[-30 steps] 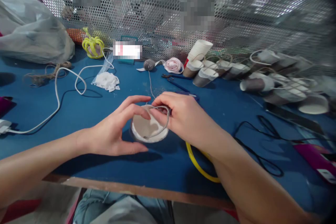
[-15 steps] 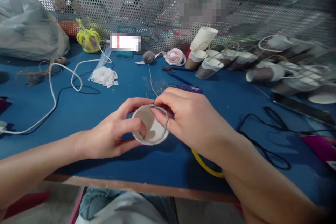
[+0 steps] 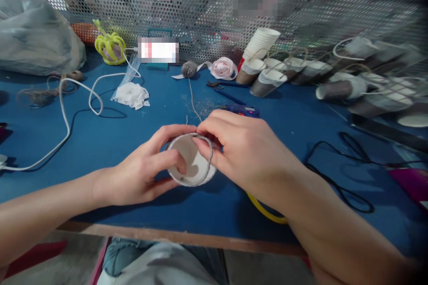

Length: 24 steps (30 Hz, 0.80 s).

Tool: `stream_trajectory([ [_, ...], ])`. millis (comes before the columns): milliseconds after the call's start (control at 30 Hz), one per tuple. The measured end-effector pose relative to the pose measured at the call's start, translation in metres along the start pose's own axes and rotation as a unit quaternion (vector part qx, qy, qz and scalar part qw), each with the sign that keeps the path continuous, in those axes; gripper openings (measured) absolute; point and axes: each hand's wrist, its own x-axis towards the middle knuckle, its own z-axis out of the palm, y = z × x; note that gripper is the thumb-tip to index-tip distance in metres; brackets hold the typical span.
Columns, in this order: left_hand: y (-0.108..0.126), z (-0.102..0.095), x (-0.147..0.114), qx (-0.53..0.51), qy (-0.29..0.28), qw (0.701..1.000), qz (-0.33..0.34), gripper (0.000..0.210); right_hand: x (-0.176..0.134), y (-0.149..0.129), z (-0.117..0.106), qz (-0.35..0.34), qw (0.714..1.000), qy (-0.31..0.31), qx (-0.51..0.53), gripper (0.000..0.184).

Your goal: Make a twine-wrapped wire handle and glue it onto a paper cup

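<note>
— while our left hand (image 3: 140, 173) wraps the paper cup (image 3: 190, 167) at frame centre, where's the cord?
— our right hand (image 3: 244, 147) grip pinches the grey cord (image 3: 210, 160) on its rim, above the blue tabletop (image 3: 100, 142).

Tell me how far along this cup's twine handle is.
Done: a batch of finished cups with twine handles lies at the back right. In hand: the left hand grips the paper cup while the right hand presses twine onto its rim. Left: the twine's far end, which cannot be seen fixed.
</note>
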Motion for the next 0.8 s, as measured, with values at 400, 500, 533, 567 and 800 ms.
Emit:
stream_trajectory([
  [400,0.0021,0.0038,0.0004,-0.009,0.013,1.000,-0.011,0.010,-0.0010,0.0020,0.0020,-0.019,0.999,0.026,-0.010,0.011],
  [500,0.0017,0.0052,-0.0006,-0.020,0.025,0.999,-0.015,0.010,-0.0008,0.0021,0.0029,-0.018,1.000,0.025,-0.007,0.011],
  [533,0.0017,0.0055,-0.0009,-0.021,0.026,0.999,-0.014,0.010,-0.0007,0.0021,0.0032,-0.017,1.000,0.024,-0.005,0.011],
  [567,0.0017,0.0056,-0.0011,-0.021,0.026,0.999,-0.015,0.010,-0.0006,0.0022,0.0034,-0.015,1.000,0.022,-0.002,0.011],
  [800,0.0022,0.0059,-0.0013,-0.026,0.017,0.999,-0.024,0.010,0.0000,0.0023,0.0024,-0.010,1.000,0.017,0.002,0.008],
])
